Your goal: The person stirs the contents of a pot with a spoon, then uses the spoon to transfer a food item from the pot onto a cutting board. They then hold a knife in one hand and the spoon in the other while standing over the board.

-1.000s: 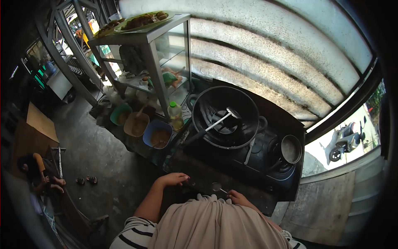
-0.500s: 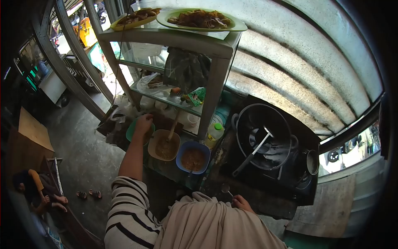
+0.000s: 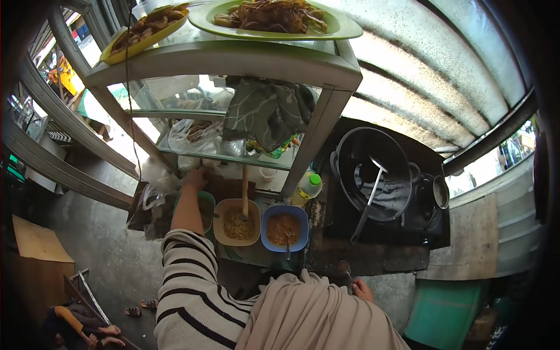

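My left hand (image 3: 196, 177) reaches past the green bowl (image 3: 206, 211) to the foot of the glass cabinet, beside a dark brown board (image 3: 224, 188). Its fingers are too dim and small to make out. To the right of the green bowl stand a beige bowl (image 3: 236, 234) of yellowish mix, with a wooden-handled utensil (image 3: 245, 192) in it, and a blue bowl (image 3: 284, 213) of orange-brown food with a spoon in it. Low at the right, my right hand (image 3: 363, 290) is closed on the handle of a small spoon (image 3: 345, 268), partly behind the beige cloth I wear.
A black wok (image 3: 379, 210) with a long-handled spatula (image 3: 368, 204) sits on the stove, a small pot (image 3: 440, 192) beside it. A green-capped bottle (image 3: 309, 188) stands by the cabinet (image 3: 221, 55). Food plates rest on top; a person (image 3: 73, 326) sits lower left.
My left hand has moved from over the green bowl to beyond it, toward the cabinet. The view has shifted closer to the cabinet. My right hand still holds the spoon.
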Demonstrator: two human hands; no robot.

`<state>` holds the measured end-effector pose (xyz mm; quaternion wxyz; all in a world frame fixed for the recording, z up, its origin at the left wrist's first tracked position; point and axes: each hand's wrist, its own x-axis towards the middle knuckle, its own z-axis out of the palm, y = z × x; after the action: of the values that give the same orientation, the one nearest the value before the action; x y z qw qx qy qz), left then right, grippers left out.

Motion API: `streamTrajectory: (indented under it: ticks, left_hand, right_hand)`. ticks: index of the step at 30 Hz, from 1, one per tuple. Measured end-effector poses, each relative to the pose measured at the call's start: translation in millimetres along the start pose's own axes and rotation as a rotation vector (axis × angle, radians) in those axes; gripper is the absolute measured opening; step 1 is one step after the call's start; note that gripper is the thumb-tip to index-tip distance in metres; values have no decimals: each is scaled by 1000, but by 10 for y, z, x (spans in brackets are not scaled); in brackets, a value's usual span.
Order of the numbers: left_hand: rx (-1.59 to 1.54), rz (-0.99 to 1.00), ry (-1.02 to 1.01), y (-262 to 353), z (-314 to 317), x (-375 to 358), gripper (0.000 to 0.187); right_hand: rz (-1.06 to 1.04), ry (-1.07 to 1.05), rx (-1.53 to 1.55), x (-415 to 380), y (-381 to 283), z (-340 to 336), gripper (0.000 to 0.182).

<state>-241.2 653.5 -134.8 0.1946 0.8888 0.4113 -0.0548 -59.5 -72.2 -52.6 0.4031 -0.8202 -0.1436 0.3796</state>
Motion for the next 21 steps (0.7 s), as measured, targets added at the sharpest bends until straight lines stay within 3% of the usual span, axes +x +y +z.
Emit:
streamTrajectory:
  ticks: [5,9,11,18,20,21]
  left_hand:
    - [153,-41,-61,341,-258,-209,58]
    - [60,43,-42,209,-239,-109,57]
    - [-145,257,81,135,-300,-31,50]
    - [-229,281,155,414,-894,-474,30]
    - [-156,302,366,539,-987,-754,23]
    - [-150,305,369,600,-1055,-882,23]
  right_hand:
    - [82,36,45,-5,52,98,10]
    - [48,74,39,43,-24,124,9]
    - [42,81,41,58,-55,119,8]
    - [-11,83,33,95,14,212,9]
    - [-31,85,25,124,86,261,10]
    - [-46,86,13,138,136,292,11]
